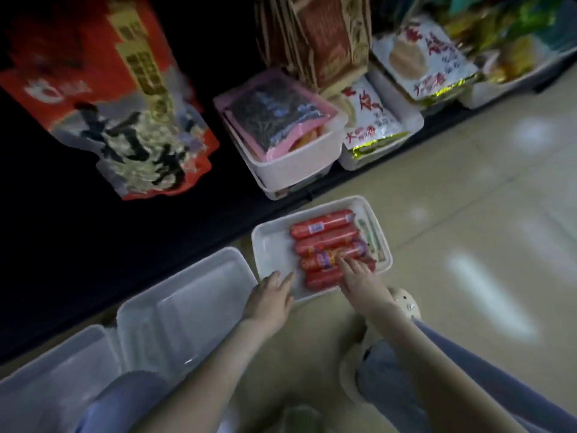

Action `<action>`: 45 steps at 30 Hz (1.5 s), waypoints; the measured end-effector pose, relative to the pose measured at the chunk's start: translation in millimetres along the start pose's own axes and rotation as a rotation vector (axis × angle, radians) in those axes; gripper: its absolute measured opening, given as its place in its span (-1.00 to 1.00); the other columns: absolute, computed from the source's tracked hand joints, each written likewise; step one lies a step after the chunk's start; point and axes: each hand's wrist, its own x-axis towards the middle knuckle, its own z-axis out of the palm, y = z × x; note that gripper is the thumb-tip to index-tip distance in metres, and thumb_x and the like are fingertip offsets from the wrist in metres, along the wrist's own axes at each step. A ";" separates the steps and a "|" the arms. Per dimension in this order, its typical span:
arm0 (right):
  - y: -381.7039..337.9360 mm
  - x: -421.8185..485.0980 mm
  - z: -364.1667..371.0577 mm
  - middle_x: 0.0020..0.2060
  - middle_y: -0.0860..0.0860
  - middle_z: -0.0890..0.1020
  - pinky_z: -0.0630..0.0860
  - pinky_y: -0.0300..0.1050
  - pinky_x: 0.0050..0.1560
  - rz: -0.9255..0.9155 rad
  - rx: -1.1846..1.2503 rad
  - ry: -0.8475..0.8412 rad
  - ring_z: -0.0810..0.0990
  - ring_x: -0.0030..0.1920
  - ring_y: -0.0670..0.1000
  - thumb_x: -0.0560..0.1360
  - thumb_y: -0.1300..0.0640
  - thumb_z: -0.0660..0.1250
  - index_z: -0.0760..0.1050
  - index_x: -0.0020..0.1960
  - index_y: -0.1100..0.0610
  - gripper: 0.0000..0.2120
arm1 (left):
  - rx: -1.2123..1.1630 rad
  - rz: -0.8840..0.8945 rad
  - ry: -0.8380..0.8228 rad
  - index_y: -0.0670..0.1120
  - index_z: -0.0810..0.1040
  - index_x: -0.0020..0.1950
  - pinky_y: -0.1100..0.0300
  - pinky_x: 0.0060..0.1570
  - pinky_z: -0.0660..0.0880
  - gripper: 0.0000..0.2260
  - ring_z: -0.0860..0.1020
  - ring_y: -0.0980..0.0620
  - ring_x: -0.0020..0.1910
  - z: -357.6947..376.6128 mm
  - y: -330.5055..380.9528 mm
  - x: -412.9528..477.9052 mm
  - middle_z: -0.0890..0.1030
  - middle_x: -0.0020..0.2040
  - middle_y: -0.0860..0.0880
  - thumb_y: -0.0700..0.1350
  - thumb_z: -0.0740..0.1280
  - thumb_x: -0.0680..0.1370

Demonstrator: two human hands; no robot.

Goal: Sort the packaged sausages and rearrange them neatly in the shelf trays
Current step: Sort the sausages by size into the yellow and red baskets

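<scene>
1. Our knees in pale blue trousers sit closest, on the near side of the sausage tray, which lies on the tiled floor.
2. Left of that tray, clear plastic trays lie side by side on the floor.
3. Our left hand rests on the tray's near-left rim, its grip apart, with the fingers straight and holding nothing.
4. Red packaged sausages lie in a touching row across the tray's right half.
5. Our right hand sets its fingertips on the sausages nearest us, its grip apart and nothing clasped.
6. Just right of the tray's near corner we see a cream shoe.
7. Beyond the tray, the shelf holds a red bag on the left, a pink-rimmed bin straight behind and white snack bags on the right.
</scene>
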 end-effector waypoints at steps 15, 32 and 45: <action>4.1 24.9 80.8 0.41 0.19 0.23 0.25 0.13 0.32 0.441 0.002 0.002 0.26 0.37 0.23 0.56 -0.23 0.10 -0.17 0.56 0.13 -0.22 | 0.116 0.109 -0.196 -0.04 0.32 0.44 0.07 0.25 0.30 -0.64 0.38 -0.11 0.31 74.6 19.7 34.0 0.41 0.33 -0.08 -0.05 0.10 0.64; 60.4 83.0 53.2 0.40 0.20 0.22 0.17 0.16 0.38 0.278 -0.044 -0.169 0.19 0.41 0.22 0.23 -0.15 0.56 -0.35 0.52 0.15 0.30 | 0.306 0.247 -0.111 0.12 -0.38 0.45 -0.06 0.37 -0.38 -0.18 -0.42 -0.11 0.43 101.1 31.8 96.9 -0.44 0.45 -0.14 0.17 0.25 0.55; 37.3 42.6 61.3 0.27 0.16 0.41 0.42 0.17 0.19 -0.106 0.257 0.234 0.42 0.27 0.23 0.22 0.07 0.57 0.14 0.46 0.12 -0.05 | -0.331 0.042 0.115 -0.22 0.28 0.44 0.09 0.35 0.25 -0.41 0.35 -0.15 0.37 90.5 39.2 92.4 0.41 0.37 -0.20 -0.05 0.40 0.50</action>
